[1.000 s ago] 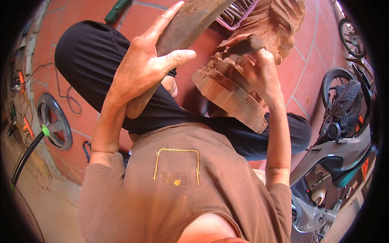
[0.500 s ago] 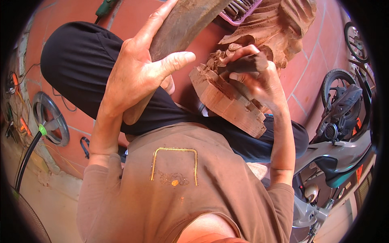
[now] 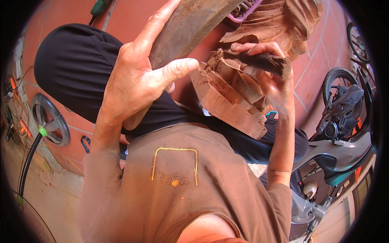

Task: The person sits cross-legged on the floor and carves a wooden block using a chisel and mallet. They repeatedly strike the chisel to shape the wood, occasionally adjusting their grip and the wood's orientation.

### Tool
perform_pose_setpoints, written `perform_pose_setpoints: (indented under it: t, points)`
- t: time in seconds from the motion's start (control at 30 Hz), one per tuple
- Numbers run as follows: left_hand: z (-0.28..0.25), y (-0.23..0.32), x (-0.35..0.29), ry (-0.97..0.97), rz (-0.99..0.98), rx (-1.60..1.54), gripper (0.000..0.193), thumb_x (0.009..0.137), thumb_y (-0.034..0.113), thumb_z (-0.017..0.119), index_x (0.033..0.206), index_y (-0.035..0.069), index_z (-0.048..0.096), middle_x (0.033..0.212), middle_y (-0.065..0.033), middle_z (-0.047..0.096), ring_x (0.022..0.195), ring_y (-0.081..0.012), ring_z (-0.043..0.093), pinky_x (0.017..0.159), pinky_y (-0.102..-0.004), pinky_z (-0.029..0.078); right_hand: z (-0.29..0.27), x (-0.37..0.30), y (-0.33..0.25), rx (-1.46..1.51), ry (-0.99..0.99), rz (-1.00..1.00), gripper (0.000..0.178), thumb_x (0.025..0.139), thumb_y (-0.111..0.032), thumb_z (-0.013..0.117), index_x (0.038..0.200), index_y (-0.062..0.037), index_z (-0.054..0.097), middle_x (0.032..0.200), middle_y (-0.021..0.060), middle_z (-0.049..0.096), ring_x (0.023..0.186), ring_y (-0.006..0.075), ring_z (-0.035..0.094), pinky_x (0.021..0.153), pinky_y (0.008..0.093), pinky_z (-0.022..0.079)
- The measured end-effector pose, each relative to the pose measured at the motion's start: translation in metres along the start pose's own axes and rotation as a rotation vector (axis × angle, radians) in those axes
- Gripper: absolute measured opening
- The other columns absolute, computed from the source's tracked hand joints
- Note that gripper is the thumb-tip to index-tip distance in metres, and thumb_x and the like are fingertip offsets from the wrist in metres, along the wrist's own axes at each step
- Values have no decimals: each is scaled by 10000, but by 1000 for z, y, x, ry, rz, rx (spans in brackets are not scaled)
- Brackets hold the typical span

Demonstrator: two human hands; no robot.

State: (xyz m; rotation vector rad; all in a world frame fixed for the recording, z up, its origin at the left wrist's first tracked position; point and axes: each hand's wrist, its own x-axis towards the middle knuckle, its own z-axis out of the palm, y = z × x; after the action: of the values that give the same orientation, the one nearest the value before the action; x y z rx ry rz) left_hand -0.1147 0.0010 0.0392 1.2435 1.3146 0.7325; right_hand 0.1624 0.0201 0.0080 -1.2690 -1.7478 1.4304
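Note:
My left hand (image 3: pixel 135 81) is around the narrow end of a paddle-shaped wooden club (image 3: pixel 182 30), its thumb stretched out to the right; the fingers underneath are mostly hidden. The club slants up and away past the picture's top edge. My right hand (image 3: pixel 273 77) is closed on a dark, bar-shaped tool (image 3: pixel 257 60); its exact kind and working end do not show plainly. Just below the tool is a reddish-brown wood carving (image 3: pixel 231 101), with a flat, blocky base near my leg and rough, chipped wood higher up. Beyond my right hand the wood has carved, drapery-like folds (image 3: pixel 267 24).
Beside the folds stands a pink basket (image 3: pixel 242 17) of slim tools. A green-bodied power tool (image 3: pixel 98 7) lies on the red tile floor (image 3: pixel 73 121). At the left is a round grey stand base (image 3: pixel 50 119); a motorbike (image 3: pixel 344 133) is parked at the right.
My right hand has moved right, and the dark tool with it, and more of the chipped wood shows. My left hand and the club have shifted only slightly.

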Motion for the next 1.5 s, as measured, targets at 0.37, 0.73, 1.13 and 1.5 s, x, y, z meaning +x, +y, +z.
perform_pose_setpoints:
  t: [0.37, 0.73, 1.13, 1.5]
  points:
    - [-3, 2, -1, -21, -17, -25, 909, 857, 84, 808, 1590, 12, 274, 1234, -147, 677, 965, -139, 676, 891, -279, 529, 20, 6, 9, -382, -111, -10, 336, 781, 133, 625, 1054, -62, 631, 946, 120, 708, 903, 281, 723, 815, 368, 559]
    - [-5, -1, -7, -6, -125, -181, 885, 870, 45, 774, 1597, 29, 269, 944, -98, 716, 786, -126, 690, 772, -281, 563, 7, 2, -10, -300, -192, 58, 361, 815, 11, 752, 1147, -33, 616, 1005, 129, 729, 956, 293, 719, 834, 369, 560]
    - [-5, -12, -10, -7, -72, -233, 859, 883, 23, 748, 1593, 25, 265, 950, -121, 719, 741, -141, 721, 738, -283, 570, -3, -7, -6, 5, 15, 14, 363, 890, 77, 699, 1222, 2, 572, 1146, 108, 674, 1116, 229, 665, 999, 381, 524]
    - [-5, -22, -5, 44, 64, 35, 873, 838, 157, 810, 1562, 13, 342, 1341, -175, 631, 1197, -196, 609, 1048, -312, 446, 20, -22, -8, 282, -165, 182, 447, 897, 22, 742, 1254, -36, 481, 1107, 91, 662, 1082, 176, 632, 978, 337, 517]
